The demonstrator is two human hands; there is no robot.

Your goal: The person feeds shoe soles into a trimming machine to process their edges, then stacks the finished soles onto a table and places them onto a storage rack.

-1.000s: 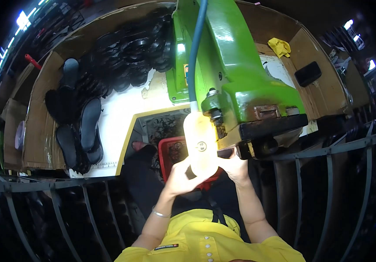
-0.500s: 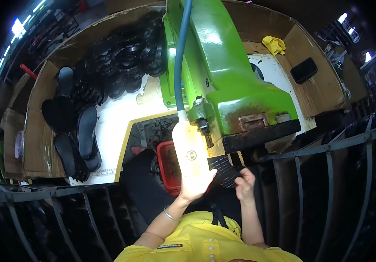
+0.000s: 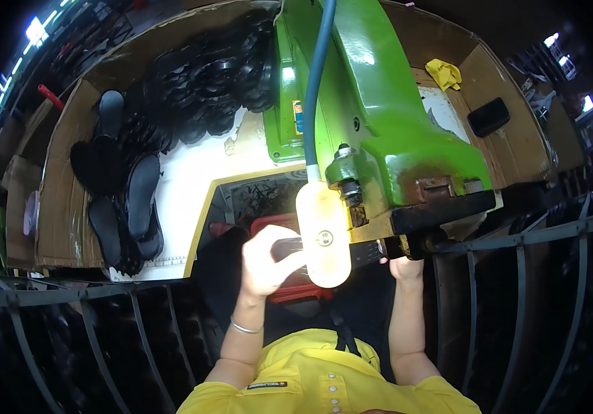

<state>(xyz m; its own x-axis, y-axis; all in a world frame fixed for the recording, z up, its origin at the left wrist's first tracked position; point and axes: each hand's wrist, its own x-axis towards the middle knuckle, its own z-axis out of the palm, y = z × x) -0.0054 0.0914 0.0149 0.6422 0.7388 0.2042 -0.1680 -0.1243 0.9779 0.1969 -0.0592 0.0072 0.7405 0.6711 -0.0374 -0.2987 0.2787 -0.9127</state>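
Observation:
A black sole (image 3: pixel 364 254) lies crosswise below the head of the green machine (image 3: pixel 407 148), partly hidden behind the glowing lamp (image 3: pixel 324 238). My left hand (image 3: pixel 267 262) grips the sole's left end between thumb and fingers, just left of the lamp. At the sole's right end, under the machine's dark front edge, is my right hand (image 3: pixel 405 266), with its fingers closed on the sole and partly hidden by the machine. A blue hose (image 3: pixel 316 90) runs down to the lamp.
Black soles (image 3: pixel 143 196) lie on the white tabletop (image 3: pixel 186 186) at left, beside a large black pile (image 3: pixel 207 83). A red basin (image 3: pixel 289 293) sits below my hands. Right of the machine are a yellow cloth (image 3: pixel 443 74) and a black phone-like object (image 3: pixel 488 117). Metal rails (image 3: pixel 531 238) flank me.
My left hand has moved left and up from behind the lamp's lower end and holds the sole's left end. My right hand has moved up and right, under the machine head. The view has shifted slightly.

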